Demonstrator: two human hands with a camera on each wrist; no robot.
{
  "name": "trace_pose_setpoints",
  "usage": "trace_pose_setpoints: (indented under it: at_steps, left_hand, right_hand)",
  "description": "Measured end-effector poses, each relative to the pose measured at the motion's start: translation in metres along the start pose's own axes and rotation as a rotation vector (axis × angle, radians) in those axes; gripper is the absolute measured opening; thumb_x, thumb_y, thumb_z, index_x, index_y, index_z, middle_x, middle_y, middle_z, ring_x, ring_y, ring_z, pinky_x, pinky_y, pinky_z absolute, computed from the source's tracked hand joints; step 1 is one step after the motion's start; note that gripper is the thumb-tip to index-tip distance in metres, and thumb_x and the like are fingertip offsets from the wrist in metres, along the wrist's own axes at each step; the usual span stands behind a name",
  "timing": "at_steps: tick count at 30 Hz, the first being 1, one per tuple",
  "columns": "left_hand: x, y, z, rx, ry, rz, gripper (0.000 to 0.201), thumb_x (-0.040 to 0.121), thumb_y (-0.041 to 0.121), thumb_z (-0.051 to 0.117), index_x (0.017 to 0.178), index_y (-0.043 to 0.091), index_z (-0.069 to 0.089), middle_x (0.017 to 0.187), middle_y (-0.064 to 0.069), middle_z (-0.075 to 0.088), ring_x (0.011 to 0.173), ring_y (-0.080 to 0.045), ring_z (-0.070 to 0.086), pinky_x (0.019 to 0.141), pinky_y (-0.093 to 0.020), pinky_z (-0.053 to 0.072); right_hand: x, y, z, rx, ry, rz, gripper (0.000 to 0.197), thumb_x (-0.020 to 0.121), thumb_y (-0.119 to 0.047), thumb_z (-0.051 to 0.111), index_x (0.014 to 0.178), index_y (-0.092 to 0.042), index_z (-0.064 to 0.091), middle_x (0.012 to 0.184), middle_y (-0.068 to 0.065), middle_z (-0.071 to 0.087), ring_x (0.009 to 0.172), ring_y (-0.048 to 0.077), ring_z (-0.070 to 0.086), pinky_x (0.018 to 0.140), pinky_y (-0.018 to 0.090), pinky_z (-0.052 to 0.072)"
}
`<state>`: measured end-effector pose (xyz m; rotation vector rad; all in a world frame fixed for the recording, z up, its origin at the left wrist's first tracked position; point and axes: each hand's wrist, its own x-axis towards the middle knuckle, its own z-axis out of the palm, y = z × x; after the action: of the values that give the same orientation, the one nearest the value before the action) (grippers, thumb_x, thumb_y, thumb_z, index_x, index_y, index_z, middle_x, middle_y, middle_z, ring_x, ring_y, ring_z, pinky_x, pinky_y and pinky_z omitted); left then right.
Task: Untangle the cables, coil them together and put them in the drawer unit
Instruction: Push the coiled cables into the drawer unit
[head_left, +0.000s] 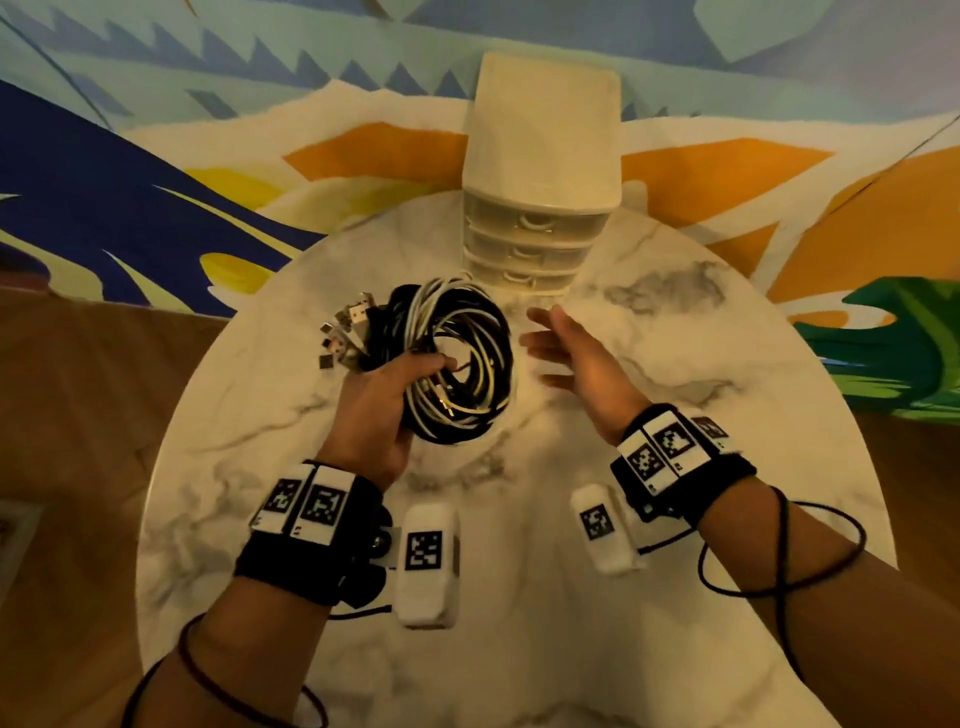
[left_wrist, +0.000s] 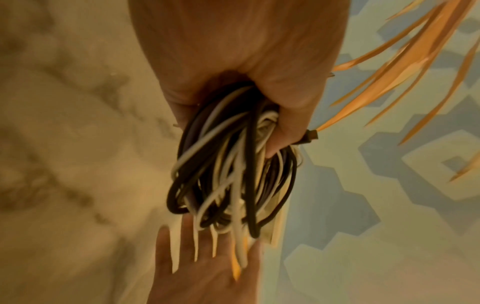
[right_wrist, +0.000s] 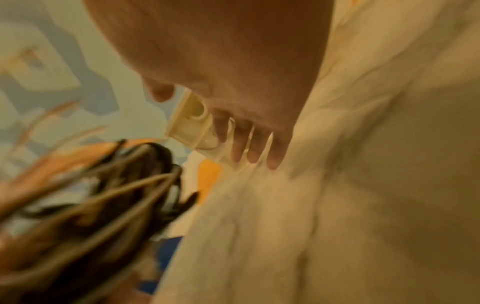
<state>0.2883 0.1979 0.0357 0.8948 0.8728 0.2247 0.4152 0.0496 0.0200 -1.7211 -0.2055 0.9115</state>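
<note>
My left hand (head_left: 387, 395) grips a coiled bundle of black and white cables (head_left: 457, 364) above the marble table (head_left: 649, 364). The plug ends (head_left: 345, 332) stick out to the left of the fist. From the left wrist view the cable bundle (left_wrist: 231, 174) hangs down out of my curled fingers (left_wrist: 288, 123). My right hand (head_left: 566, 348) hovers just right of the coil with straight fingers and holds nothing. A cream drawer unit (head_left: 540, 156) stands at the far side of the table with its drawers shut. In the blurred right wrist view my right fingers (right_wrist: 254, 148) point toward the drawer unit (right_wrist: 192, 121).
The round table's edge (head_left: 171, 467) curves close on the left, with brown floor beyond it. A painted wall rises behind the drawer unit. Bare marble lies to the right of my right hand and in front of both wrists.
</note>
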Motion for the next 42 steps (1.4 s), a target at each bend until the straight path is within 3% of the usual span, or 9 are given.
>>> trace_pose_setpoints:
  at_steps: [4, 9, 17, 22, 25, 31, 36, 40, 42]
  left_hand:
    - [0.007, 0.015, -0.015, 0.017, 0.032, 0.07, 0.013, 0.082, 0.0, 0.058, 0.088, 0.007, 0.067, 0.076, -0.004, 0.071, 0.073, -0.017, 0.068, 0.069, -0.03, 0.055]
    - [0.011, 0.022, -0.021, 0.027, 0.035, 0.095, 0.014, 0.082, -0.001, 0.057, 0.09, 0.006, 0.066, 0.076, -0.005, 0.07, 0.072, -0.018, 0.067, 0.067, -0.029, 0.056]
    - [0.019, 0.026, -0.002, 0.049, 0.008, 0.088, 0.013, 0.083, -0.001, 0.056, 0.087, 0.003, 0.067, 0.076, -0.005, 0.071, 0.072, -0.016, 0.068, 0.065, -0.027, 0.055]
    - [0.024, 0.026, 0.014, 0.086, -0.036, 0.041, 0.011, 0.082, 0.002, 0.058, 0.087, 0.004, 0.068, 0.076, -0.005, 0.071, 0.071, -0.017, 0.068, 0.063, -0.028, 0.055]
    - [0.027, 0.021, 0.027, 0.133, -0.06, 0.004, 0.012, 0.08, 0.003, 0.06, 0.089, 0.002, 0.067, 0.078, -0.006, 0.071, 0.074, -0.019, 0.068, 0.064, -0.029, 0.055]
    - [0.041, 0.011, 0.05, 0.201, -0.101, -0.068, 0.011, 0.082, 0.005, 0.059, 0.08, 0.005, 0.069, 0.074, -0.005, 0.072, 0.073, -0.02, 0.068, 0.072, -0.034, 0.054]
    - [0.058, 0.0, 0.06, 0.267, -0.109, -0.141, 0.011, 0.081, 0.005, 0.06, 0.076, 0.003, 0.07, 0.073, -0.008, 0.071, 0.069, -0.023, 0.067, 0.064, -0.033, 0.054]
    - [0.067, -0.011, 0.066, 0.326, -0.114, -0.193, 0.012, 0.076, 0.006, 0.062, 0.081, 0.002, 0.072, 0.083, -0.012, 0.071, 0.077, -0.027, 0.068, 0.069, -0.035, 0.053]
    - [0.069, -0.012, 0.07, 0.324, -0.103, -0.21, 0.014, 0.076, 0.005, 0.062, 0.085, -0.001, 0.072, 0.085, -0.014, 0.071, 0.079, -0.027, 0.068, 0.068, -0.034, 0.053]
  right_hand:
    - [0.045, 0.013, -0.005, -0.89, 0.05, -0.187, 0.061, 0.093, -0.036, 0.052, 0.147, -0.025, 0.027, 0.117, 0.013, 0.056, 0.108, 0.032, 0.052, 0.091, 0.038, 0.043]
    - [0.084, 0.016, -0.006, -1.175, 0.024, -0.176, 0.081, 0.09, -0.034, 0.052, 0.152, -0.027, 0.0, 0.137, 0.022, 0.044, 0.118, 0.041, 0.046, 0.096, 0.045, 0.043]
    - [0.053, 0.028, 0.015, -0.952, 0.062, -0.162, 0.061, 0.089, -0.034, 0.051, 0.142, -0.025, 0.022, 0.098, 0.02, 0.067, 0.089, 0.039, 0.063, 0.074, 0.04, 0.049]
    - [-0.018, 0.051, 0.029, -1.018, -0.008, -0.276, 0.052, 0.091, -0.033, 0.05, 0.139, -0.022, 0.033, 0.093, 0.006, 0.066, 0.085, 0.026, 0.061, 0.079, 0.034, 0.045]
    - [-0.033, 0.053, 0.021, -0.921, 0.152, -0.462, 0.036, 0.087, -0.029, 0.057, 0.122, -0.021, 0.055, 0.072, -0.003, 0.06, 0.062, 0.015, 0.053, 0.062, 0.035, 0.053]
    - [-0.004, 0.053, -0.014, -0.94, 0.277, -0.317, 0.028, 0.093, -0.03, 0.052, 0.117, -0.024, 0.064, 0.103, 0.001, 0.07, 0.089, 0.025, 0.065, 0.072, 0.033, 0.047]
    - [-0.026, 0.073, -0.01, -0.882, 0.236, -0.405, 0.024, 0.085, -0.028, 0.052, 0.1, -0.026, 0.071, 0.091, -0.002, 0.071, 0.077, 0.024, 0.065, 0.063, 0.032, 0.049]
    - [-0.028, 0.069, -0.015, -0.665, 0.39, -0.414, 0.033, 0.084, -0.037, 0.042, 0.106, -0.023, 0.063, 0.09, -0.005, 0.065, 0.071, 0.014, 0.059, 0.065, 0.033, 0.052]
    - [-0.027, 0.061, -0.014, -0.572, 0.444, -0.43, 0.045, 0.091, -0.045, 0.038, 0.126, -0.019, 0.05, 0.112, -0.002, 0.055, 0.094, 0.013, 0.056, 0.081, 0.033, 0.05]
